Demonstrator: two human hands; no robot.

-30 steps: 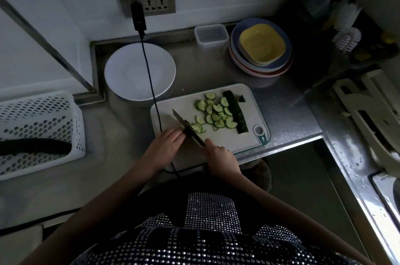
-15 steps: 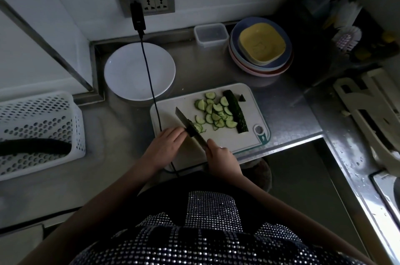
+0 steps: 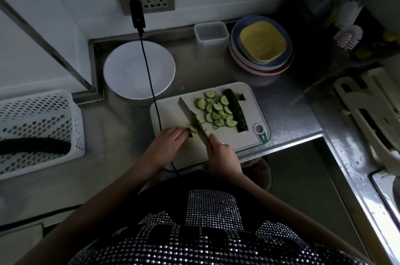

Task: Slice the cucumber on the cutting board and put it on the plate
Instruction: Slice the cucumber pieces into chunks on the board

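step: slicing | left hand fingers pin a short cucumber stub on the cutting board | right hand wraps the knife | we risk nicking fingertips; slices may roll off | plate far-left, bare

Hands: two, left hand, right hand
Knife: one
Cutting board: one
White plate: one
Basket: one
Cucumber slices: too heaped to count
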